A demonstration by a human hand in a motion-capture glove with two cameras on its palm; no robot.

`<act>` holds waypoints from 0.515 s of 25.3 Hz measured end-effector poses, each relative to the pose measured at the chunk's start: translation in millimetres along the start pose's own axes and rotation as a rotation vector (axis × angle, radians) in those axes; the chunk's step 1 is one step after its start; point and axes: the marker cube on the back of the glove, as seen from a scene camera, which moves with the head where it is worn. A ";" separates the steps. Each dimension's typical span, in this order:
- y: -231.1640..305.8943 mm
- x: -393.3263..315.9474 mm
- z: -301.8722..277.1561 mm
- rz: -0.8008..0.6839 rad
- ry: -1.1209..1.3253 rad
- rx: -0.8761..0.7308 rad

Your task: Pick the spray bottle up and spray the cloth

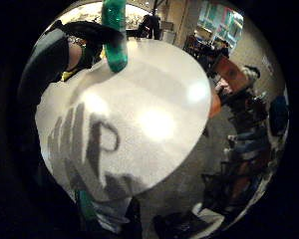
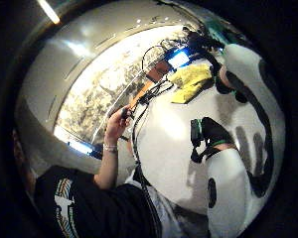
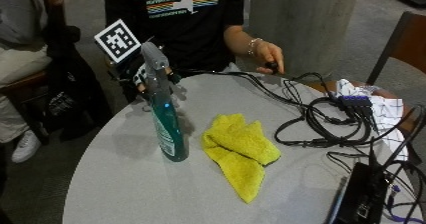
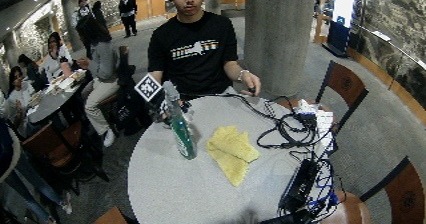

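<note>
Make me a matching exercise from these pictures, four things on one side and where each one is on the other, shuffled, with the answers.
1. green plastic spray bottle
2. yellow cloth
3. black-gloved right hand
4. bare left hand

A. at the table's far edge, by the black cables
B. standing upright on the table
C. lying crumpled beside the bottle
D. at the bottle's trigger head

Pairs: 1-B, 2-C, 3-D, 4-A

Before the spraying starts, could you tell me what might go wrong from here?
1. The right hand is at the neck of the tall green spray bottle; a slip in the grip could tip it.
2. Cables and black electronics lie just beyond the yellow cloth, so mist may reach them.
</note>
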 end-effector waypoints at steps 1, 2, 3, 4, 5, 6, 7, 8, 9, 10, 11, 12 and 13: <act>-1.0 -1.7 -0.8 -0.001 -0.001 0.000; -2.5 -4.6 -2.4 -0.003 -0.003 -0.003; -4.0 -8.2 -4.7 -0.009 -0.005 -0.011; -5.2 -12.0 -7.5 -0.018 -0.005 -0.023; -6.2 -15.7 -10.5 -0.028 -0.002 -0.036; -6.7 -19.2 -13.5 -0.034 0.004 -0.045; -6.7 -22.5 -16.2 -0.036 0.015 -0.051; -6.3 -25.3 -18.4 -0.032 0.026 -0.054; -5.7 -27.5 -20.0 -0.027 0.037 -0.057; -5.3 -29.0 -21.3 -0.024 0.047 -0.062; -5.2 -29.7 -22.6 -0.027 0.055 -0.070; -5.5 -30.0 -24.0 -0.036 0.064 -0.077; -6.0 -30.0 -25.6 -0.048 0.073 -0.083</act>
